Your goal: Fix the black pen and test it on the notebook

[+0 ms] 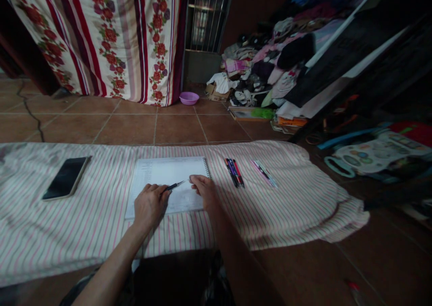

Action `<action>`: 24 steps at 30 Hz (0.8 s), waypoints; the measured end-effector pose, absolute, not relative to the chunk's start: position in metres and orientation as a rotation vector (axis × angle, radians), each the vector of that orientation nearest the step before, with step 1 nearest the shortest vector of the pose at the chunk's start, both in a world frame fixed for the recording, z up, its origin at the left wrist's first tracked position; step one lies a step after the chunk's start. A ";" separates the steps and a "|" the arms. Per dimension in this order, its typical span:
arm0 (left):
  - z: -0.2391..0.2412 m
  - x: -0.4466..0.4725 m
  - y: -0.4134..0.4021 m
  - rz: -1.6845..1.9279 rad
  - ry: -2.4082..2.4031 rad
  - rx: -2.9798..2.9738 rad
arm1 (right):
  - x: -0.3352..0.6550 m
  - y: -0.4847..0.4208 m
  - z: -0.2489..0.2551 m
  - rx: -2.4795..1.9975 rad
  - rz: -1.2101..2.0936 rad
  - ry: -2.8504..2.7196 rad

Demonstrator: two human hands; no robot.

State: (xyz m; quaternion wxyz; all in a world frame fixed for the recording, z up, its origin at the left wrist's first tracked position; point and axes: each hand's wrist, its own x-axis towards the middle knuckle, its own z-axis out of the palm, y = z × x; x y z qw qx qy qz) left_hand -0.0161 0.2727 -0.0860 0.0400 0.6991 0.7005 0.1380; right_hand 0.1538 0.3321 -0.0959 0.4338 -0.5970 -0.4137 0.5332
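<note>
Bare forearms (114, 256) | left fingers (159, 188) grasping slim black pen (173, 186) | right fingers (198, 180) curled near silvery tip (182, 182) (grip unclear) | white spiral-bound paper pad (178, 167) below

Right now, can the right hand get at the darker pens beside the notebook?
Likely yes: the right hand is over the notebook, the darker pens lie nearby on the striped cloth, and nothing visible blocks the way.

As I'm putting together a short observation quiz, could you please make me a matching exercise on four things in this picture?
1. phone
2. notebook
3. bowl
4. dark pen

A. on the tiled floor
B. gripped in the left hand
C. on the striped cloth, left of the notebook
D. white and spiral-bound

Pairs: 1-C, 2-D, 3-A, 4-B
</note>
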 end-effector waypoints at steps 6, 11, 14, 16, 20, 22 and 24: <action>-0.088 -0.021 0.273 0.432 2.161 2.169 | 0.156 0.335 -0.100 -1.506 1.258 -1.084; -0.089 -0.021 0.274 0.445 2.158 2.174 | 0.156 0.342 -0.113 -1.506 1.158 -1.192; -0.089 -0.020 0.274 0.443 2.159 2.161 | 0.157 0.344 -0.119 -1.503 1.079 -1.291; -0.089 -0.020 0.274 0.443 2.159 2.157 | 0.158 0.345 -0.121 -1.506 1.014 -1.360; -0.089 -0.020 0.274 0.440 2.164 2.145 | 0.158 0.343 -0.120 -1.556 0.899 -1.475; -0.089 -0.020 0.275 0.438 2.169 2.137 | 0.159 0.342 -0.118 -1.605 0.853 -1.523; -0.089 -0.020 0.275 0.437 2.169 2.135 | 0.159 0.341 -0.116 -1.662 0.806 -1.565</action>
